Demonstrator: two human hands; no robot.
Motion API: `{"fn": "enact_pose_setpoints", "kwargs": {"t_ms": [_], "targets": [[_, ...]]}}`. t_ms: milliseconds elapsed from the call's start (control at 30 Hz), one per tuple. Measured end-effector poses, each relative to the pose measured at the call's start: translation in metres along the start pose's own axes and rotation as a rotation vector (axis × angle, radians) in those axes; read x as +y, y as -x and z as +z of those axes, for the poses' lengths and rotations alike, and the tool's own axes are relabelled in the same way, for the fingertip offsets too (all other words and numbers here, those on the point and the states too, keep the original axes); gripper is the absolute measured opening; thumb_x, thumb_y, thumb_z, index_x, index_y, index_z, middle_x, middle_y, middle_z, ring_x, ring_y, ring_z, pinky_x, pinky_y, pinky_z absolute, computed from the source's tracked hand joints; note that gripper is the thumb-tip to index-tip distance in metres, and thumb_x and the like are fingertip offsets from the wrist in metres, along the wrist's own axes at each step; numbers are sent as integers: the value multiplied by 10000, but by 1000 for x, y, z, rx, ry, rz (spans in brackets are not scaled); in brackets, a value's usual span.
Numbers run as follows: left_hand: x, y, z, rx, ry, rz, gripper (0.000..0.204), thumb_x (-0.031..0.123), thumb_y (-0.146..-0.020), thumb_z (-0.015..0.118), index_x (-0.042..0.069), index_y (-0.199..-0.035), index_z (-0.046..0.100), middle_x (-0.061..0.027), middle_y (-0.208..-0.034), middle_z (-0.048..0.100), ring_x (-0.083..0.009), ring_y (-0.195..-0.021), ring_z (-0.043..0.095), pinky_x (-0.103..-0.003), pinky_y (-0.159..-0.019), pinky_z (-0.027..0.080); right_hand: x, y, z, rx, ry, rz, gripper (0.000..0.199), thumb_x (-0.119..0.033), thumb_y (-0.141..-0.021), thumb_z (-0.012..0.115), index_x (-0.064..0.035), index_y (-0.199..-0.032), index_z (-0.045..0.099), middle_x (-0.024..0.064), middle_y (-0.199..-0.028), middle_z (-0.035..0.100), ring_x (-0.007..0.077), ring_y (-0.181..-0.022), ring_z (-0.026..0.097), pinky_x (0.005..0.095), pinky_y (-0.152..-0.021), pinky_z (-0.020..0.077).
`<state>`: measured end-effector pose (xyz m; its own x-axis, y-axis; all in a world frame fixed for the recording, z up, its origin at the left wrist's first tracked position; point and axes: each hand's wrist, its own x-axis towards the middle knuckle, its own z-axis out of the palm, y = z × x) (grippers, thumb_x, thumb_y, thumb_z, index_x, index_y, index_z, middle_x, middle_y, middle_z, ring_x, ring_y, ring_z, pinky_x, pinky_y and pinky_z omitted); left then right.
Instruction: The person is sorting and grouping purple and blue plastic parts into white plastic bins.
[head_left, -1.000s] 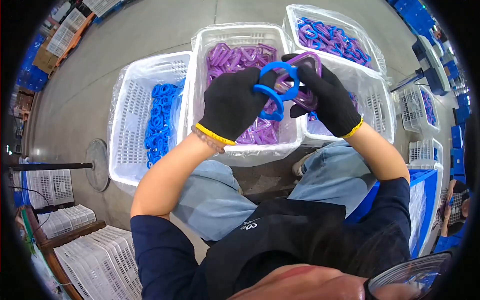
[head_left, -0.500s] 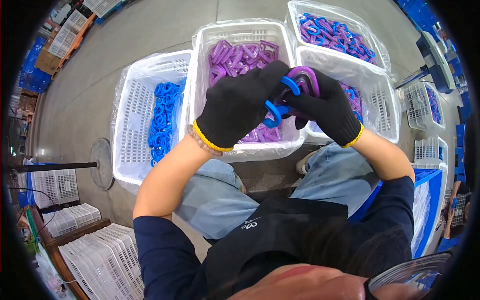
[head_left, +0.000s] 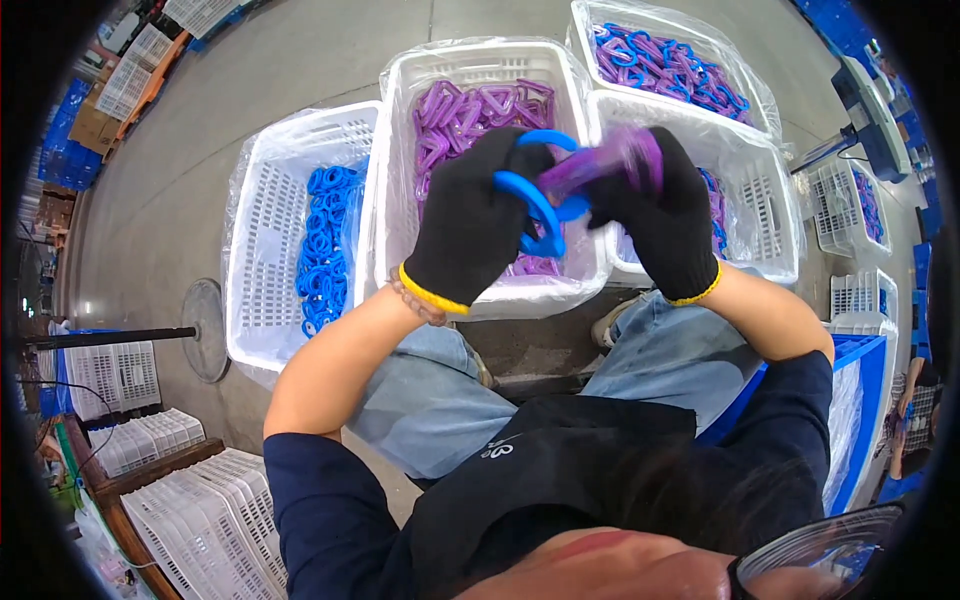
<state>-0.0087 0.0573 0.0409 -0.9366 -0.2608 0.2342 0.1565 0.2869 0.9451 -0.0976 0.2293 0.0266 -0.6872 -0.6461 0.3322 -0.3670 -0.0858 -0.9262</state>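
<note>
Above the middle crate, both my hands, in black knit gloves with yellow cuffs, work close together. My left hand is closed around blue plastic rings, which curve out past its fingers. In my right hand is a purple triangular loop, smeared by motion, reaching across to the blue rings. Whether the purple and blue parts are linked cannot be made out. Purple loops fill the crate underneath. Blue rings lie piled in the left crate.
The near right crate and far right crate hold mixed purple and blue pieces. Stacked white crates stand lower left, near a round stand base. A device on a post rises at right. Another person shows at the right edge.
My hands have drawn slightly apart, the left one tilting more upright. The purple loop has swung to the right and blurred, and the blue rings show more fully.
</note>
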Motion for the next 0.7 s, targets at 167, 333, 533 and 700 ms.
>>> {"fn": "enact_pose_setpoints", "kwargs": {"t_ms": [167,333,533,700], "targets": [[3,-7,-10,-71,151,-83,252,250,-963,538,17,-976,633,-68,-661,598,-102,-555,578,-243,-468,437,-7,-11,-27,-323,554,-560,336,-106,-784,751,-19,-1082,620,156,-1151,641,298,-1076,620,418,-878,510],[-6,-5,-7,24,34,145,219,232,-947,562,25,-979,626,-97,-703,613,-186,-601,622,-304,-531,467,-10,-22,-38,-328,27,-268,276,-225,-972,475,-41,-1012,676,155,-1244,602,285,-1142,583,386,-984,438],[-18,-2,2,-71,-250,393,191,184,-897,622,46,-1028,599,-175,-786,633,-338,-692,644,-363,-565,484,-17,-14,-17,-243,120,77,118,-79,-905,597,-17,-988,654,57,-979,648,105,-901,595,263,-821,468],[-30,-11,-20,6,-458,343,220,138,-933,568,24,-1119,596,-155,-880,686,-199,-794,699,-290,-656,533,-6,-31,-48,-228,710,26,178,-155,-862,646,-11,-966,638,95,-801,637,179,-720,604,304,-679,478]]}}
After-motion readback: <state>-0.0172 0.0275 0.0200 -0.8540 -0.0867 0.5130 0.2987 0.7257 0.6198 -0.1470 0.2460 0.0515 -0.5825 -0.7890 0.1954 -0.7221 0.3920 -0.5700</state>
